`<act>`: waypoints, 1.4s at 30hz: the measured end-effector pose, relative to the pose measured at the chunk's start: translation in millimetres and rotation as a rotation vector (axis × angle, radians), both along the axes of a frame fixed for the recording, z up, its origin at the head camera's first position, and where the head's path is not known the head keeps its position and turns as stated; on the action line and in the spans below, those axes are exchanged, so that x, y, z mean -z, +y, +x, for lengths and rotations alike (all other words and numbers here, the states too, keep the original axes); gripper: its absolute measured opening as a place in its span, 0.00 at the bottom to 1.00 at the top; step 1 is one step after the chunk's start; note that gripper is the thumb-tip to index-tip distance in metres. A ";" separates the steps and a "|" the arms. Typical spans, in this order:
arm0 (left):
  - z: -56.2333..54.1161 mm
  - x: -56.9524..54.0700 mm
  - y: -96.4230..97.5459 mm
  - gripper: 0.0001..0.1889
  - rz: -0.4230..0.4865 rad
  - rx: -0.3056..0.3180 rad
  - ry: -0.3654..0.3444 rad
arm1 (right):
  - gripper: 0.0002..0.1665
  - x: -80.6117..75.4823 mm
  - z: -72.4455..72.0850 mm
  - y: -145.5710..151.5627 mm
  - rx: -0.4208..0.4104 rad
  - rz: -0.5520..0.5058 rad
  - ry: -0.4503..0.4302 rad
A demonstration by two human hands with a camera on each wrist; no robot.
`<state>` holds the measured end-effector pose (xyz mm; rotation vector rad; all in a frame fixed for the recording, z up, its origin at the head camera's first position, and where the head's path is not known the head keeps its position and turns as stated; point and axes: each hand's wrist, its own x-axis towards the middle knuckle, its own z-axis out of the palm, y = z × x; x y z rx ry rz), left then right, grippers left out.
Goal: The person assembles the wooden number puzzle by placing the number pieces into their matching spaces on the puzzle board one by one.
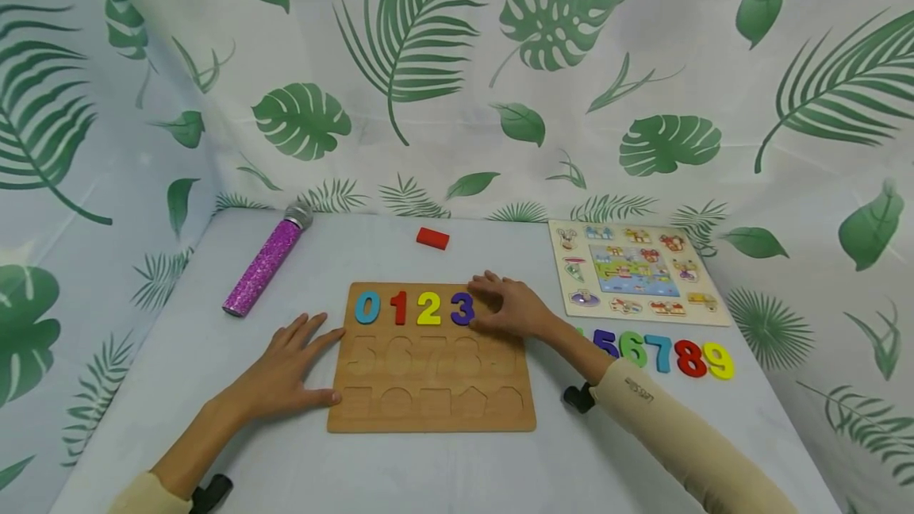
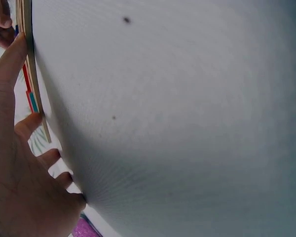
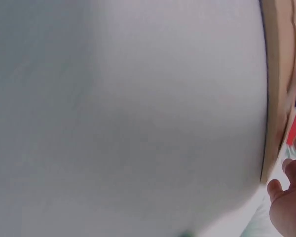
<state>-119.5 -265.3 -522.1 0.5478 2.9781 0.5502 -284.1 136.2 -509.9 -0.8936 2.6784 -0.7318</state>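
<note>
A wooden number board lies flat, with a blue 0, red 1, yellow 2 and purple 3 in its top row. My left hand rests at the board's left edge, fingers spread, thumb and index finger touching it; the left wrist view shows this hand from the side. Over the top right corner is my right hand, its fingertips beside the 3 and nothing visibly held. The right wrist view shows only part of this hand. Empty recesses fill the lower rows.
Right of the board lie a purple 5, green 6, blue 7, red 8 and yellow 9; my right forearm partly hides this row. Behind are a picture board, red block and glittery microphone.
</note>
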 end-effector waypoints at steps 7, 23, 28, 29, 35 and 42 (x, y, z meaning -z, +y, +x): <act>-0.1 0.7 0.6 0.52 -0.003 0.003 -0.009 | 0.43 -14.4 1.5 53.1 0.053 -0.083 0.020; -0.8 0.3 -0.8 0.52 -0.003 0.000 -0.016 | 0.52 -7.0 46.6 165.7 0.089 0.127 0.055; 0.0 0.2 0.8 0.53 0.005 -0.005 -0.025 | 0.49 -4.9 50.0 171.8 0.098 0.140 0.043; 0.2 0.3 1.0 0.53 0.007 -0.007 -0.028 | 0.49 -4.3 50.4 172.5 0.100 0.141 0.044; 0.2 2.3 0.4 0.53 0.000 -0.013 -0.024 | 0.47 -1.4 51.6 174.2 0.115 0.138 0.057; 0.0 1.2 0.3 0.53 -0.005 -0.006 -0.019 | 0.45 1.9 51.7 172.9 0.120 0.104 0.057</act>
